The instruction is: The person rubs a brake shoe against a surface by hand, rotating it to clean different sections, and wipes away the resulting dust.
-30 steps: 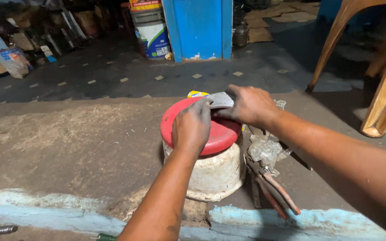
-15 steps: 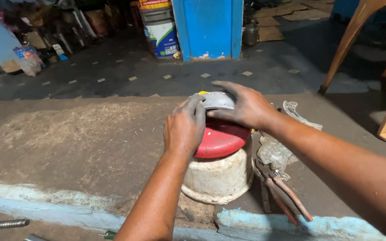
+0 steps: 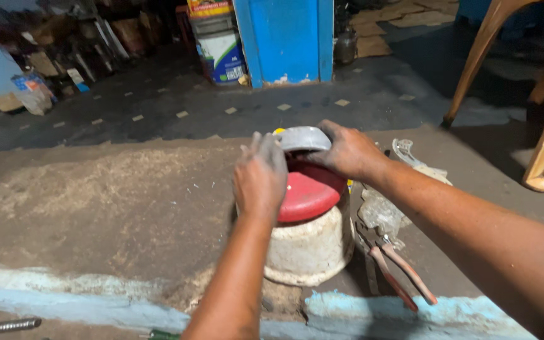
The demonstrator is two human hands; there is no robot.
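head view: both hands are up over a red lid (image 3: 310, 192) that sits tilted on a dirty white tub (image 3: 306, 249). the right hand (image 3: 347, 151) is clamped on a small grey curved piece (image 3: 302, 137), held just above the far edge of the lid. the left hand (image 3: 260, 176) hangs over the near side of the lid with fingers loosely spread; whether it grips anything i cannot tell. the grey piece is lifted, not yet set down anywhere, and the lid stays on the tub. pliers (image 3: 395, 271) with reddish handles lie just right of the tub, beside crumpled clear plastic (image 3: 382, 211). all this rests on a rough dusty concrete floor (image 3: 96, 201); behind stand a blue cabinet (image 3: 288, 38), a paint bucket (image 3: 221, 53) and a chair leg (image 3: 480, 56).
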